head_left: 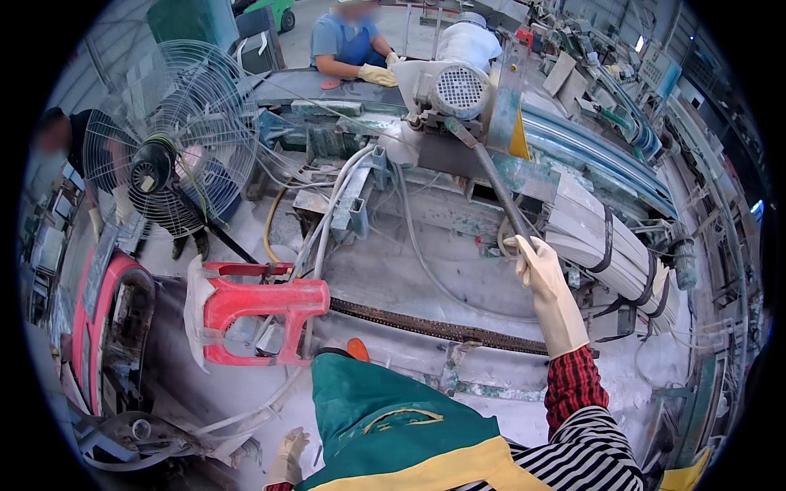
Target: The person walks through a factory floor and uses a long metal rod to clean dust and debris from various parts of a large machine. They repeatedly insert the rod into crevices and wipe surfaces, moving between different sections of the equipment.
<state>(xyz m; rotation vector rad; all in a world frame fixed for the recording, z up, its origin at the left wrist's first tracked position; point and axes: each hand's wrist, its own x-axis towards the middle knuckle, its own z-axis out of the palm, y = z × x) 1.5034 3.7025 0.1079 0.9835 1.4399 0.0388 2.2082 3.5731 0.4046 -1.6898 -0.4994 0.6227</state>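
Observation:
My right hand (550, 290), in a cream rubber glove, grips the lower end of a long metal lever bar (498, 182). The bar slants up and left to a machine head with a grey motor (460, 90) behind a round grille. Low on the left, beside my green apron (385, 413), hangs my left hand (286, 460), gloved alike. Its fingers look loosely spread, with nothing seen in them. Just right of the lever lies a strapped bundle of long pale strips (610, 241).
A caged fan (168, 139) stands at the left, near a red plastic stool frame (266, 311). A chain (434, 326) and loose hoses (336, 196) run across the dusty machine bed. Across the bench sits a co-worker in blue (352, 45); another person stands behind the fan.

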